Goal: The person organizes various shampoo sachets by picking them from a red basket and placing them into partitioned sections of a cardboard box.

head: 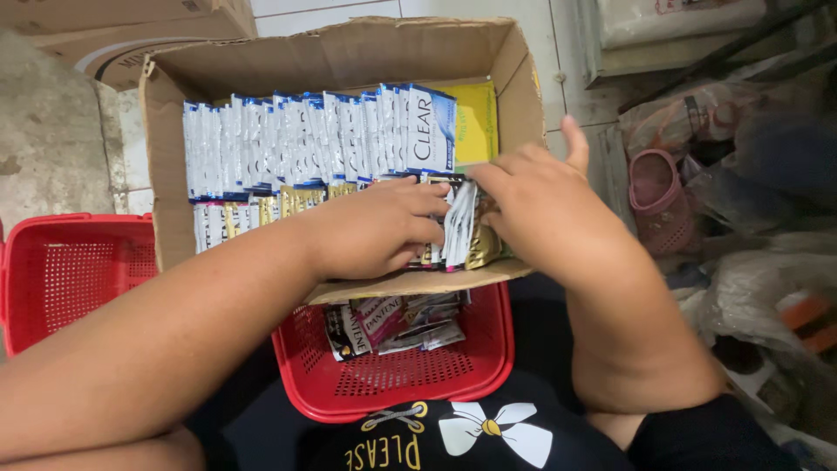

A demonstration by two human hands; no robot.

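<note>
An open cardboard box (340, 57) holds upright rows of small sachets: blue-and-white ones (314, 131) at the back, gold-and-white ones (253, 214) in front. My left hand (375, 228) rests in the front row, fingers curled on the gold-and-white sachets (459, 228) near the box's right end. My right hand (545, 205) meets it from the right, fingertips pinching the same bunch of sachets, thumb raised. A yellow packet (478, 122) stands at the back right of the box.
A red plastic basket (475, 366) sits under the box's front edge on my lap, holding a few pink and dark sachets (384, 321). A second red basket (61, 270) stands at the left. Plastic bags and a pink sandal (656, 196) clutter the right.
</note>
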